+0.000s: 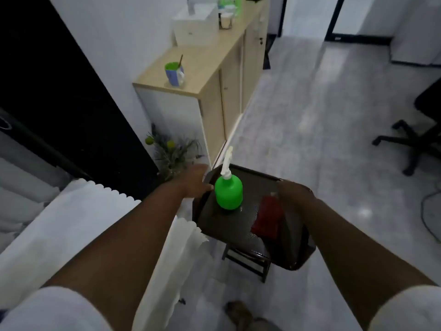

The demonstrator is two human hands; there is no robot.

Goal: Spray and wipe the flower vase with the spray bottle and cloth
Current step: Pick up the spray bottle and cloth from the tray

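A green spray bottle (228, 192) with a white nozzle stands upright on the seat of a dark mesh chair (241, 228). A folded red cloth (267, 217) lies on the same seat, to the right of the bottle. My left hand (195, 179) grips the chair's left edge. My right hand (294, 195) holds the chair's right edge, just beside the cloth. A flower vase (172, 155) with green stems and yellow balls stands on the floor beyond my left hand, against the cabinet's side; its lower part is hidden by my hand.
A wooden cabinet (222, 75) runs along the left wall and carries a green-and-blue mug (174, 74) and a white box (194, 25). A white scalloped cloth (78, 218) covers a surface at lower left. A black office chair (420, 137) stands at the right on grey floor.
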